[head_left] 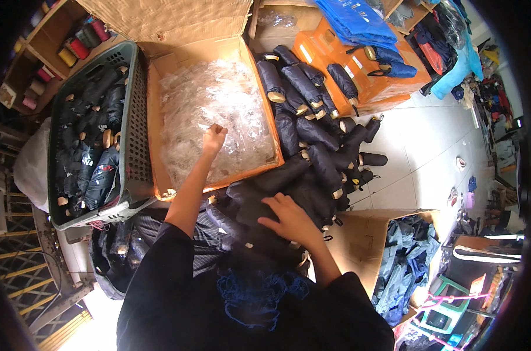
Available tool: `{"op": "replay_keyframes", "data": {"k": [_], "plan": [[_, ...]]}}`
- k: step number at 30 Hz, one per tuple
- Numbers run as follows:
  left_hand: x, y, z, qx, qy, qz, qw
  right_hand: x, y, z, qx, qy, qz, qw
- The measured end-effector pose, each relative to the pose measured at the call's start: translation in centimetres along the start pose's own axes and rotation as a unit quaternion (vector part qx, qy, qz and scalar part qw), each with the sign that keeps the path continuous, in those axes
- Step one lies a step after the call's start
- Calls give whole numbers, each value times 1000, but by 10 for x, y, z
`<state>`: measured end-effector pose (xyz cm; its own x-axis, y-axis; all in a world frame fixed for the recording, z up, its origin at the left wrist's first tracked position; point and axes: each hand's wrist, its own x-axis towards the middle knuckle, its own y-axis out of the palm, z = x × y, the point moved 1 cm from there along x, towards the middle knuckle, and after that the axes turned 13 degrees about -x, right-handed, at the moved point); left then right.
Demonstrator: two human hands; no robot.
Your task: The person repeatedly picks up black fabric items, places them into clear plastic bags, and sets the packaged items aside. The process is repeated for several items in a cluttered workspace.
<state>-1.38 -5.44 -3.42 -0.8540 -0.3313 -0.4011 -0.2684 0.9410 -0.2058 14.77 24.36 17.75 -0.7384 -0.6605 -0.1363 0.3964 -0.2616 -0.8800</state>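
Observation:
Over a cardboard box (153, 126) full of crumpled clear plastic sleeves (189, 111), my left hand (215, 138) is closed, fingers curled together. Whatever it pinches, if anything, cannot be told from the plastic around it. My right hand (290, 219) lies palm down with fingers spread, at the near side of a heap of folded dark umbrellas (312, 136). Dark fabric sits right under its fingertips. Many of these compact umbrellas show pale, wood-coloured ends, and some have wrist loops.
Left of the box stands a grey-green plastic basket (138, 117) of black folded umbrellas. Thread spools (80, 49) fill a shelf behind it. An orange carton (379, 85) carries blue packs (359, 26) at the back. On the right, an open carton (350, 243) holds blue-grey fabric pieces (407, 257).

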Motion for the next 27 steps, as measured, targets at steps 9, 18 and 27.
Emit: {"op": "replay_keyframes", "data": {"k": [9,18,27], "plan": [[16,0,32,144,102,-92,980,28,-21,7,41,-41,-56,997],[-127,-14,-132,-1,306,35,951,85,-6,-4,131,-18,-293,947],[-215,-70,-175,-115,242,191,944,106,-16,31,357,-74,-124,923]]}}
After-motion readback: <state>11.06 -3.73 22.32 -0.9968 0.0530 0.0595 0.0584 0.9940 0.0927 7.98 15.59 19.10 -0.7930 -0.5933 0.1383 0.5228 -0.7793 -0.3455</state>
